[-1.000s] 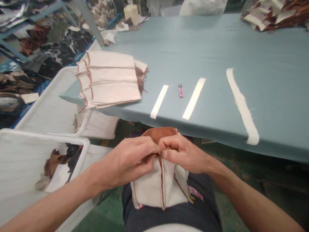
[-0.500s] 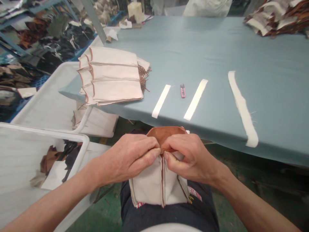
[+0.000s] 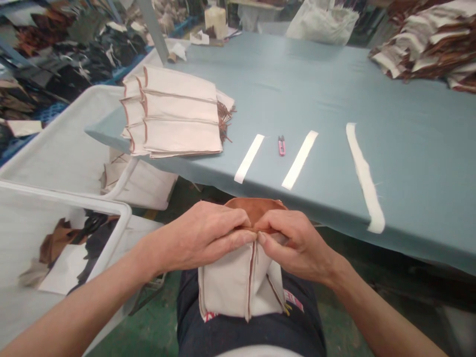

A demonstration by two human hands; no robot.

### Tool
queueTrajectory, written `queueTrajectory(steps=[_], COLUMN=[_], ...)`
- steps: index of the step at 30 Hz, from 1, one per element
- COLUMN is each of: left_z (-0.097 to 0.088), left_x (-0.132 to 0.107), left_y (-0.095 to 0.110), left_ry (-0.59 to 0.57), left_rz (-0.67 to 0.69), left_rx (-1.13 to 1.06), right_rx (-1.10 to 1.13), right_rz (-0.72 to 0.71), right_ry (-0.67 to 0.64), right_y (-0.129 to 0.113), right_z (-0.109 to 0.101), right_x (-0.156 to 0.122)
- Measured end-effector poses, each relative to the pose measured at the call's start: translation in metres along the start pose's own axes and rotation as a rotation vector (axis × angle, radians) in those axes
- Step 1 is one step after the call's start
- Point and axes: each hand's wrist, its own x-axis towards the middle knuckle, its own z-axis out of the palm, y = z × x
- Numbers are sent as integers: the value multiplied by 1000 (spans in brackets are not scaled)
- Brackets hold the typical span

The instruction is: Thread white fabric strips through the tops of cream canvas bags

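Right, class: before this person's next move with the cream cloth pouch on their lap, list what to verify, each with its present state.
1. Left hand grips the top edge of the cream cloth pouch with brown lining: ok.
2. Right hand grips the same edge, touching the left: ok.
3. Pouch stands upright on the lap: ok.
4. Small pink thread snips lie on the blue-grey table between two white fabric strips: ok.
5. Seam under the hands lined up: cannot tell, hidden.
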Motion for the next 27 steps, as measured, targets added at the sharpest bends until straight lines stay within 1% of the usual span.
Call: queueTrajectory(steps=[3,6,8,10,12,14,16,17,19,21,23,25,27], left_z=[-7,-9,-6,1,11,23,32,34,35,33,30,30,31], left_x=[3,6,7,7,7,5,2,1,-2,-5,-7,-10,-11], left_y=[6,14,20,23,24,23,22,22,25,30,32,30,25], left_ry=[-76,-93,-56,-1,72,177,281,320,356,354,320,270,212], left_rz=[-39,-76,-120,-141,-150,-171,-170,-153,-92,-25,30,41,6], left_rx=[19,86,138,178,187,102,-114,-257,-551,-792,-953,-1039,-1083], right_rx=[-84,-149,-226,-330,-417,-411,-258,-126,192,489,687,768,763], right_rz=[-37,-21,-4,6,4,6,44,76,147,197,227,248,248], right_ry=[-48,-181,-266,-294,-265,-213,-155,-128,-87,-70,-64,-58,-43], right_y=[-10,-23,-32,-40,-43,-43,-40,-39,-37,-37,-37,-34,-29], right_z=[-7,-15,-19,-19,-17,-13,-9,-7,-4,0,3,6,10], right_x=[0,0,-1,-1,0,1,3,4,6,9,11,11,7])
